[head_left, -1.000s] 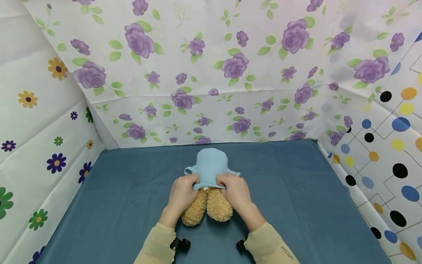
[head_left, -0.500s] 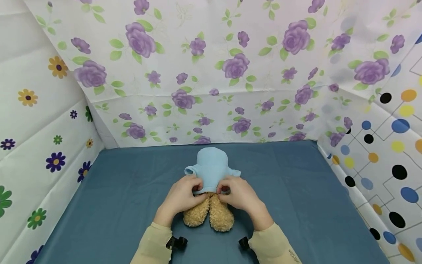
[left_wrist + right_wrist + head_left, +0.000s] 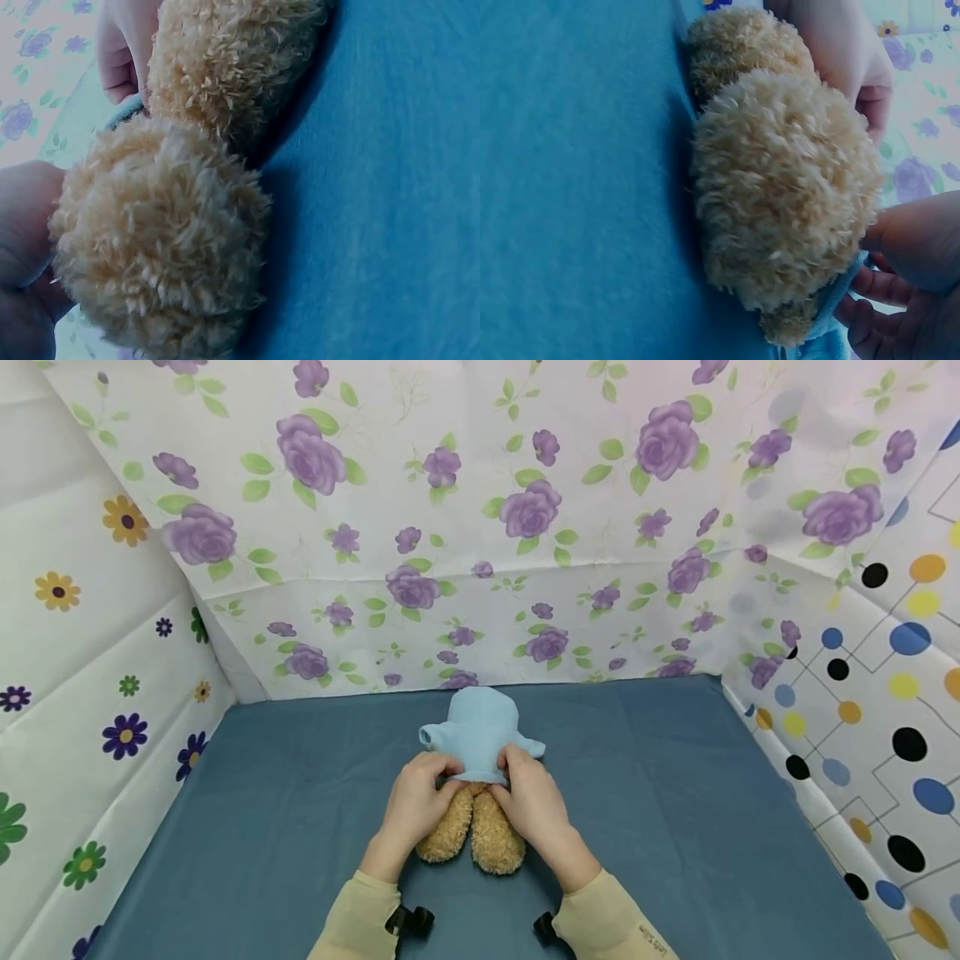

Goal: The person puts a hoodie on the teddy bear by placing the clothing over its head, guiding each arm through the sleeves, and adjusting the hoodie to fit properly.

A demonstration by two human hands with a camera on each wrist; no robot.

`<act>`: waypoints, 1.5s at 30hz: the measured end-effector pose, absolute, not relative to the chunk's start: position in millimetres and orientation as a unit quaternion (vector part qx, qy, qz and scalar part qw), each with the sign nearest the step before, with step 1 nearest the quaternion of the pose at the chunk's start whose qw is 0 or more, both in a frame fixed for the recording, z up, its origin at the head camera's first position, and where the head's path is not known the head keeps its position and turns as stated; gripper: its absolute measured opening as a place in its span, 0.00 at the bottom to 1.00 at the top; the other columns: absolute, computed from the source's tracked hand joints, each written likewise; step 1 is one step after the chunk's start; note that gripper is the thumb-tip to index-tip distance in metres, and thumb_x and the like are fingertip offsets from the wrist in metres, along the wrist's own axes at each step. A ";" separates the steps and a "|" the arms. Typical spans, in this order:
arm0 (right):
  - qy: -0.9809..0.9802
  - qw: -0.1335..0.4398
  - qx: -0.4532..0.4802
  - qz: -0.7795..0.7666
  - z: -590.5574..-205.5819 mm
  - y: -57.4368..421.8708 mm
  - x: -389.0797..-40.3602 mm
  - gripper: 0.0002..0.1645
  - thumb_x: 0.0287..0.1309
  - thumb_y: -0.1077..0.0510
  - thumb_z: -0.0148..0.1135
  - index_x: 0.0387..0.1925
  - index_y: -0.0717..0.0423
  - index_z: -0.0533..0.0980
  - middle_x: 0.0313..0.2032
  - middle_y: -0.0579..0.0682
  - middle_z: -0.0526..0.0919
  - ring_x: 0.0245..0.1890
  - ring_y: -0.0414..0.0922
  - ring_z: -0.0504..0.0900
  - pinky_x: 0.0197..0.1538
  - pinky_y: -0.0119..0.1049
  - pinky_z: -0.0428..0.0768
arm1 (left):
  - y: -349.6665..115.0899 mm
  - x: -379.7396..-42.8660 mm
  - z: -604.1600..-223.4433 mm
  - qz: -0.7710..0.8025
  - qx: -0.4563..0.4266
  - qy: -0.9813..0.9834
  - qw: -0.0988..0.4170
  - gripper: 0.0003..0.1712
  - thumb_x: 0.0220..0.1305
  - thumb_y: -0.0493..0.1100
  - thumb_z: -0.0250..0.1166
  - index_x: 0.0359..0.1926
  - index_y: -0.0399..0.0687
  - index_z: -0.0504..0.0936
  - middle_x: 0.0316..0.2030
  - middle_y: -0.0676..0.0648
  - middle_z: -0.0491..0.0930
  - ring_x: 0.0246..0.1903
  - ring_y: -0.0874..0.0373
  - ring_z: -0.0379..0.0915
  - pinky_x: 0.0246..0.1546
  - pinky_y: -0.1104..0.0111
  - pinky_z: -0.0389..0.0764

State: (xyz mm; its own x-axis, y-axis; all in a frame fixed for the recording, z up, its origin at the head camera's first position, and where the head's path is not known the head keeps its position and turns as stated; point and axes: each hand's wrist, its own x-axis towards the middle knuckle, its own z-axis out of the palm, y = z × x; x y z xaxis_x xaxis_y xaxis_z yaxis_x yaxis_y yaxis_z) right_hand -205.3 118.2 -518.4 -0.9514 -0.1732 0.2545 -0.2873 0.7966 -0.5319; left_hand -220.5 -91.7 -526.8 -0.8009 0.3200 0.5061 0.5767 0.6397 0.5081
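Note:
A plush toy with curly tan legs [image 3: 495, 839] lies on the blue cloth, its legs toward me. A light blue doll's shirt [image 3: 483, 727] covers its upper part, so the head and body are hidden. Short sleeves stick out at both sides. My left hand [image 3: 416, 797] pinches the hem at the left, beside one leg. At the right of the hem, my right hand [image 3: 536, 797] pinches the fabric between thumb and fingers. In the right wrist view its fingertips touch the blue hem [image 3: 844, 292] near the tan leg [image 3: 787, 187]. The left wrist view mostly shows a furry foot [image 3: 161, 240].
Blue cloth [image 3: 660, 810] covers the work surface around the toy. A purple-flowered sheet [image 3: 480, 527] hangs behind it. Patterned sheets stand at the left [image 3: 90, 693] and right [image 3: 870, 693] edges.
The fingers curled more tightly half a second ago and have loosened somewhat along the hem. Both hands, the shirt and the legs now lie slightly farther from me.

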 end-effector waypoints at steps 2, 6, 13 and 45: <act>-0.942 0.097 0.127 0.296 -519.8 119.1 -206.8 0.13 0.70 0.60 0.72 0.41 0.50 0.72 0.32 0.46 0.77 0.26 0.41 0.75 0.29 0.38 0.73 | -91.7 -220.8 -526.8 -0.348 -0.252 -0.887 0.170 0.07 0.64 0.35 0.78 0.38 0.51 0.89 0.35 0.53 0.85 0.36 0.57 0.80 0.37 0.61 0.82; -0.942 0.072 0.139 0.298 -520.5 123.0 -210.7 0.07 0.75 0.62 0.66 0.43 0.49 0.74 0.35 0.47 0.81 0.29 0.43 0.79 0.33 0.41 0.76 | -92.1 -221.1 -525.8 -0.345 -0.255 -0.895 0.119 0.05 0.71 0.36 0.71 0.38 0.51 0.86 0.35 0.54 0.82 0.36 0.59 0.77 0.38 0.61 0.80; -0.945 0.001 0.170 0.278 -521.9 129.2 -214.9 0.02 0.84 0.57 0.52 0.49 0.48 0.72 0.34 0.41 0.77 0.39 0.46 0.76 0.49 0.55 0.65 | -92.3 -223.1 -524.7 -0.317 -0.280 -0.904 0.058 0.10 0.83 0.36 0.57 0.38 0.50 0.74 0.31 0.55 0.69 0.33 0.57 0.62 0.38 0.61 0.66; -0.935 -0.018 0.210 0.286 -500.4 137.1 -198.5 0.07 0.65 0.57 0.76 0.31 0.41 0.87 0.29 0.36 0.85 0.26 0.34 0.80 0.34 0.37 0.80 | -107.5 -220.6 -518.7 -0.327 -0.250 -0.911 0.015 0.27 0.62 0.45 0.80 0.18 0.61 0.69 0.14 0.62 0.63 0.15 0.67 0.59 0.21 0.70 0.65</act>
State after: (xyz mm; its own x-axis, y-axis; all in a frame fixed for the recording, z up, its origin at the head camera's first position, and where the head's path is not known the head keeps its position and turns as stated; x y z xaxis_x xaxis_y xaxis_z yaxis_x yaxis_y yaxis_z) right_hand -198.5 137.1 -500.4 -0.9108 -0.4036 0.0869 -0.3829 0.7474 -0.5429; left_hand -220.6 -107.5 -518.7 -0.8741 0.4463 0.1919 0.4665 0.6609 0.5879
